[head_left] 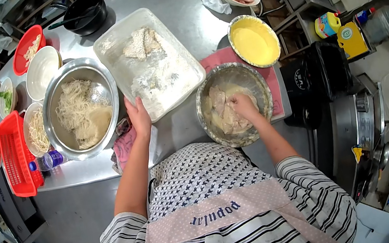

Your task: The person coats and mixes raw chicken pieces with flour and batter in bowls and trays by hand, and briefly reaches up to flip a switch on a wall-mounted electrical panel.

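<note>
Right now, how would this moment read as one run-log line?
left hand: at edge of tray | right hand: in bowl, among pale wet pieces | tray: coated food, white powder

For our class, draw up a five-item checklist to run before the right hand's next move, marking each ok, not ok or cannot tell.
1. Left hand at the tray: ok, at its near-left side.
2. Right hand inside the mixing bowl: ok.
3. Right hand firmly gripping a pale wet piece: cannot tell, fingers partly hidden.
4. White powder in the tray: ok, patchily spread.
5. Tray free of coated food: not ok, some lies toward the far end.
</note>
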Available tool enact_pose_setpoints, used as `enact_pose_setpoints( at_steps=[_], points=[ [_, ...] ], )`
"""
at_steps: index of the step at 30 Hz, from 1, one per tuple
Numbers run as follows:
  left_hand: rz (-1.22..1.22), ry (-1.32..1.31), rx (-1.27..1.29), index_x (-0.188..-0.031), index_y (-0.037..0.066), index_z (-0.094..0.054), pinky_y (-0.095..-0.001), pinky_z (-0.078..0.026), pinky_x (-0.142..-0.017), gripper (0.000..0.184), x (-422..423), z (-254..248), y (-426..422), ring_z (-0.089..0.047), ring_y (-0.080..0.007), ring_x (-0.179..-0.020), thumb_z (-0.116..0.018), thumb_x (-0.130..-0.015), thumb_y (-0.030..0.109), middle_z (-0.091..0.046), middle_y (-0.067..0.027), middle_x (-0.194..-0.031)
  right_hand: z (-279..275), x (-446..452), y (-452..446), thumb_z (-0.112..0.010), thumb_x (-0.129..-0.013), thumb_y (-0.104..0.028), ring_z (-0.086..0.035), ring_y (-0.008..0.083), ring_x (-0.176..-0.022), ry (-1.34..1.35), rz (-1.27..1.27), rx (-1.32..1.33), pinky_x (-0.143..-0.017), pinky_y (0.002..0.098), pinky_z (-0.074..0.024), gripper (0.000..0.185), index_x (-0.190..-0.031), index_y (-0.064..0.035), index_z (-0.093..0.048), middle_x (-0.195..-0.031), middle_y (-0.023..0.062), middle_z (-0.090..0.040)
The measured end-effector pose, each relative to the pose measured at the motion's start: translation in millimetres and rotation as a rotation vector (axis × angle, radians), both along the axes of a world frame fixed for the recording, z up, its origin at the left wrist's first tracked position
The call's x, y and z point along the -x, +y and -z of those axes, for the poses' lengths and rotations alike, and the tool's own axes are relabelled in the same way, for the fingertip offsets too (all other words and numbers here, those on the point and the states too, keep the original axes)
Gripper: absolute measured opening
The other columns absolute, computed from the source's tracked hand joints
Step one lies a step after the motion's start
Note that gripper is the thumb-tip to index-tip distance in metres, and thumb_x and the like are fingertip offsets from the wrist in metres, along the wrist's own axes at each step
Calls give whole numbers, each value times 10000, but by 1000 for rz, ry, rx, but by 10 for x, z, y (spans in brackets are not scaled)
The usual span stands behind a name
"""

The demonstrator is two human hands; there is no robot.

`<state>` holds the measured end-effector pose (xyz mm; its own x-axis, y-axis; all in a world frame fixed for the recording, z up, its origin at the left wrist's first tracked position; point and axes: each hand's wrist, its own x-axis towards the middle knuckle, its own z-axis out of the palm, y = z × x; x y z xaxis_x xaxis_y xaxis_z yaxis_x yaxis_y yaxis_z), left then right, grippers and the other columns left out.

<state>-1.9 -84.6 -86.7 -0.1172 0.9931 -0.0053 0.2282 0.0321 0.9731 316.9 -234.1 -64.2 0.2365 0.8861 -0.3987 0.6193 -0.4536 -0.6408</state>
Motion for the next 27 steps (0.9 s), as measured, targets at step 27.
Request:
enact_pose_setpoints(
  at_steps=[27],
  points=[
    [22, -12, 46, -1309, -59, -316, -322, -330, -968, 454, -10, -64, -23, -456, -257, -1132, -438, -940, 174, -458, -194, -1253, 367, 731, 16, -672, -747, -160, -613, 170, -751, -218, 196, -230, -685, 301, -476, 251, -934, 1, -624, -824, 71, -651]
  ],
)
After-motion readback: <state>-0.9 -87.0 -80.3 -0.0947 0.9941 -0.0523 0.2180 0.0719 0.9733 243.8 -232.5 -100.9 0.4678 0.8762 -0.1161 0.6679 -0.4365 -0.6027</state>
